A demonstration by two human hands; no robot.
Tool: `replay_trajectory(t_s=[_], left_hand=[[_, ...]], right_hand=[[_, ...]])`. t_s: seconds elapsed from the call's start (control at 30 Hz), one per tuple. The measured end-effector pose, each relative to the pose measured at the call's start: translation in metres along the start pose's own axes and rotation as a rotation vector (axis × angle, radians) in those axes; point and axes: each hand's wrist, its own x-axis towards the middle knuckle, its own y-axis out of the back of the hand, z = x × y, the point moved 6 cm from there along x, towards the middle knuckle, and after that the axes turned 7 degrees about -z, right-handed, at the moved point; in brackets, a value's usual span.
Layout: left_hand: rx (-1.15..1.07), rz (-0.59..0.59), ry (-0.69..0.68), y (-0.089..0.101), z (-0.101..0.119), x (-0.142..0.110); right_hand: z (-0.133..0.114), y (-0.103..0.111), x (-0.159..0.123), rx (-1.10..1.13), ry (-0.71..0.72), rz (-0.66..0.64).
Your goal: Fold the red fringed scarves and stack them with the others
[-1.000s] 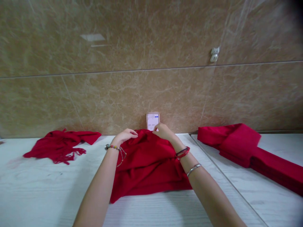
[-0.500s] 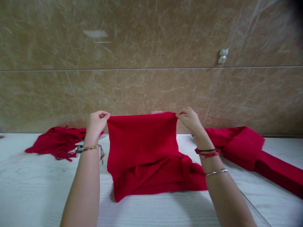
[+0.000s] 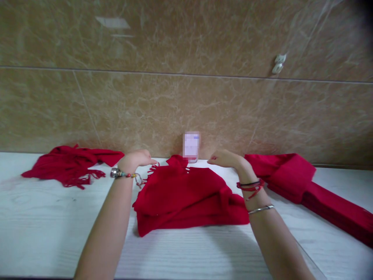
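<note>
A red fringed scarf [image 3: 186, 190] lies rumpled on the white table in front of me, its far part spread flatter and its near part in loose folds. Some fringe shows along its far left edge, and a small flap pokes up at the back. At the far left corner is my left hand [image 3: 140, 158], fingers stretched out, the tips right by the fringe. My right hand [image 3: 225, 158] hovers past the far right corner, fingers pointing inward and apart from the cloth. Neither hand visibly grips anything.
A phone [image 3: 191, 146], its screen blurred, leans on the brown tiled wall [image 3: 145, 109] behind the scarf. Another fringed red scarf [image 3: 70, 165] lies crumpled at left. A long folded red cloth [image 3: 291, 177] lies at right. A small white cat-shaped fixture [image 3: 279, 63] is on the wall.
My hands gathered at the scarf's far edge, then spread it upright between them by two corners. Now that part lies down on the table, my hands are off it, and the phone shows again.
</note>
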Motion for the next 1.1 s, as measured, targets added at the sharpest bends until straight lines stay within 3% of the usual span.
replay_trajectory(t_s=[0.2, 0.3, 0.37, 0.5, 0.67, 0.77, 0.83, 0.87, 1.0, 1.03, 1.1], left_hand=[[-0.064, -0.111, -0.173, -0.04, 0.042, 0.023], [-0.066, -0.076, -0.162, -0.04, 0.043, 0.026], [-0.069, -0.029, -0.143, -0.033, 0.039, 0.026], [-0.08, 0.118, -0.102, -0.005, 0.026, 0.013], [-0.233, 0.669, 0.007, 0.051, 0.0, -0.03], [-0.336, 0.767, -0.06, 0.061, -0.001, -0.04], [-0.302, 0.7, -0.09, 0.055, 0.007, -0.035], [-0.245, 0.601, -0.085, 0.046, 0.012, -0.028], [0.013, -0.003, -0.041, -0.007, 0.023, 0.001], [0.041, -0.107, -0.035, -0.018, 0.022, 0.004], [0.057, -0.205, -0.026, -0.03, 0.02, 0.009]], right_hand=[[-0.043, -0.065, 0.013, -0.184, -0.003, -0.349], [-0.05, -0.077, 0.012, -0.204, 0.01, -0.432], [-0.049, -0.073, 0.012, -0.218, 0.001, -0.419], [-0.04, -0.043, 0.015, -0.138, -0.049, -0.231], [-0.012, 0.009, 0.012, 0.185, -0.132, 0.236], [-0.001, 0.03, 0.006, 0.226, -0.105, 0.399], [0.004, 0.035, 0.003, 0.119, -0.133, 0.368], [0.006, 0.034, 0.002, 0.033, -0.162, 0.306], [0.021, 0.01, -0.002, -0.318, -0.304, -0.153], [0.024, 0.004, -0.004, -0.372, -0.315, -0.258], [0.024, -0.003, -0.007, -0.431, -0.305, -0.382]])
